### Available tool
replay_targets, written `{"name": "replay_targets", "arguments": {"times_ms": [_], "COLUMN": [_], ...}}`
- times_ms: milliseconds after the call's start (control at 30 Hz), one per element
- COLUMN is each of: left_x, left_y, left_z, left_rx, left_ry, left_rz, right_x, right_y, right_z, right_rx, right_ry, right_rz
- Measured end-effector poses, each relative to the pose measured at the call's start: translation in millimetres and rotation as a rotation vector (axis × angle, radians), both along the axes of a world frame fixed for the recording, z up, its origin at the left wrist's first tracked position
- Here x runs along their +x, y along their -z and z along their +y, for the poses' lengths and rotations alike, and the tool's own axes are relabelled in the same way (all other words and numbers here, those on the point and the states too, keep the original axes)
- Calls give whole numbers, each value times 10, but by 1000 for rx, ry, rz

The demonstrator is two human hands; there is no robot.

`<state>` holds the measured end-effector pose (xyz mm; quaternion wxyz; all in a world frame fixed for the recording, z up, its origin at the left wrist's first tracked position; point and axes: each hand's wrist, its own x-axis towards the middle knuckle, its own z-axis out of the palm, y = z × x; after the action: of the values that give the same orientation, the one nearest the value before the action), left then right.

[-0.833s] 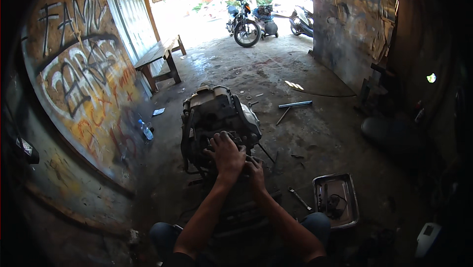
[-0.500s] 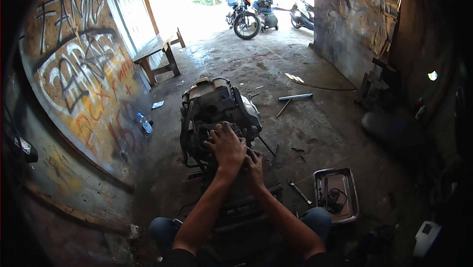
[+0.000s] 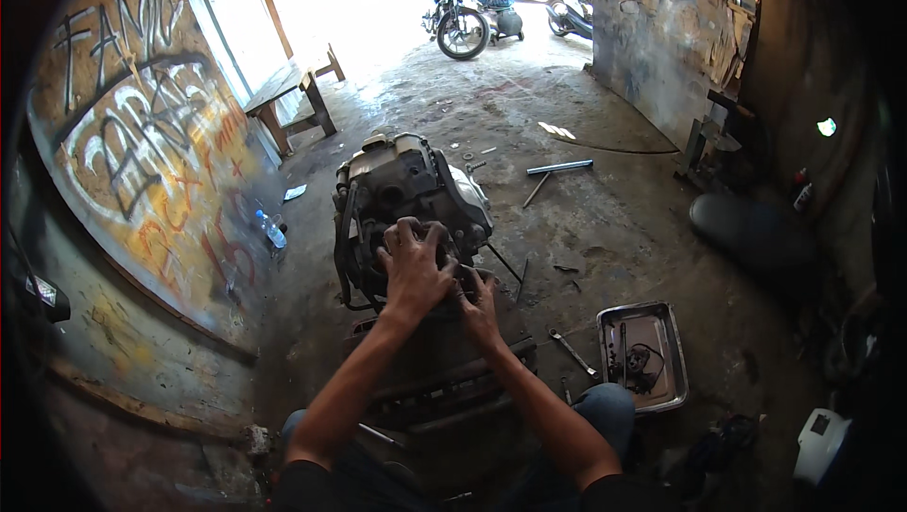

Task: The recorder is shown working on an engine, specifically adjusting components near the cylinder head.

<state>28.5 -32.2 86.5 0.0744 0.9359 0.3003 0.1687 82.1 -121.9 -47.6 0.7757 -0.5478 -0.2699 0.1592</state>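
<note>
A grimy motorcycle engine (image 3: 402, 179) stands on the floor in front of me, with dark tubes along its left side and a pale cover on its right. My left hand (image 3: 416, 264) is closed over a dark part on the engine's near face, its fingers curled and slightly spread. Just to the right and lower, my right hand (image 3: 480, 302) has bent fingers at the engine's near right edge, close beside the left hand. What its fingers pinch is hidden in shadow. Both forearms reach forward between my knees.
A metal tray (image 3: 684, 370) with small dark parts lies at right, beside a combination wrench (image 3: 573, 353). Farther off are a T-handle tool (image 3: 559, 168) and a black motorcycle seat (image 3: 742, 233). A plastic bottle (image 3: 272, 230) stands by the left wall; a motorcycle (image 3: 463, 28) is outside.
My view has tilted and shifted a little, so the floor and tray sit higher. Both hands stay at the engine's near face, with the fingers only slightly rearranged.
</note>
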Motion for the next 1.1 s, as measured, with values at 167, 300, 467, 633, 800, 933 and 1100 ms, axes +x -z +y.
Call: {"name": "replay_targets", "arguments": {"times_ms": [167,300,467,633,800,933,1100], "left_x": [-204,-99,97,263,249,279,331], "left_y": [-272,-355,-467,-317,-306,-367,-596], "left_z": [405,543,678,760,767,710,646], "left_rx": [386,341,272,169,178,209,431], "left_ry": [448,705,876,958,961,949,1097], "left_rz": [-33,97,163,146,165,198,474], "right_x": [-35,2,-32,4,-71,-74,-3], "right_y": [-91,-35,-67,-45,-240,-273,-114], "right_z": [-17,6,-3,13,-5,-21,-1], "right_rx": [-26,-49,-31,-105,-158,-174,-190], "right_ry": [-43,0,-13,61,155,186,246], "right_rz": [23,-52,2,-143,-262,-295,-407]}}
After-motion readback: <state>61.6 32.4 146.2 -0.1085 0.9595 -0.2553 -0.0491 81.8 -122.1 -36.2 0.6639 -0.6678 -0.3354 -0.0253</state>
